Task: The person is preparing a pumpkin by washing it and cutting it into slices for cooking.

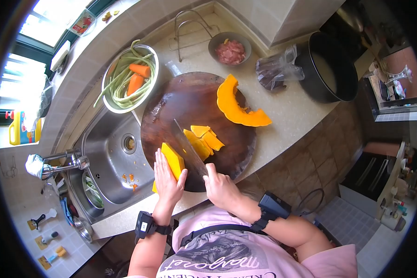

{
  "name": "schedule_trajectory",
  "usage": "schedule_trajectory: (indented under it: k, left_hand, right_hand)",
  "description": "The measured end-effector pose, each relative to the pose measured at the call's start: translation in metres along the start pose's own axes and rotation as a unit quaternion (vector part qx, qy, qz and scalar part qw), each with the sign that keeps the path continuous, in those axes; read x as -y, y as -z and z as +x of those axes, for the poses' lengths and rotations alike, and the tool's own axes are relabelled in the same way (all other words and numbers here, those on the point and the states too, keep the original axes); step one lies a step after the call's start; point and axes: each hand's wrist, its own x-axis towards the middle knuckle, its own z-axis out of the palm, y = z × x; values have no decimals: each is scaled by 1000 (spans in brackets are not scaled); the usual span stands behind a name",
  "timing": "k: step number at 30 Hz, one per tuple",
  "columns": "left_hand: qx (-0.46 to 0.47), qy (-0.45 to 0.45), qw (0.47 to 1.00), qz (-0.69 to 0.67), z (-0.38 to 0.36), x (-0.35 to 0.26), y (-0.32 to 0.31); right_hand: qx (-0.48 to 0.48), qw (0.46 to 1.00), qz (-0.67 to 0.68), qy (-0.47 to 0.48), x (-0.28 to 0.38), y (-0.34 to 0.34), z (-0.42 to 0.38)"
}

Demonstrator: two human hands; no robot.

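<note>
My left hand (167, 180) grips a thick pumpkin piece (173, 160) near the left edge of the round wooden cutting board (190, 95), thumb on its near end. The handle of a kitchen knife (189, 146) is wrapped in the fingers of my right hand (221, 189). Its blade points away from me across the board, just right of the piece. Several cut pumpkin slices (204, 139) lie against the blade's other side. A large curved pumpkin wedge (234, 105) rests at the board's far right, overhanging the rim.
Left of the board is a steel sink (107, 134) with a faucet (74, 162). A bowl (155, 69) of long green beans and carrots stands behind it. Farther back are a bowl of raw meat (230, 51), a plastic bag (275, 72) and a black pot (326, 69).
</note>
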Motion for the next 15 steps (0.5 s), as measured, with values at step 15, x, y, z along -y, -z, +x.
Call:
schedule_trajectory:
  k: [15]
  left_hand:
    - [40, -69, 996, 35, 0, -5, 9]
  right_hand:
    - [4, 992, -114, 57, 3, 29, -1]
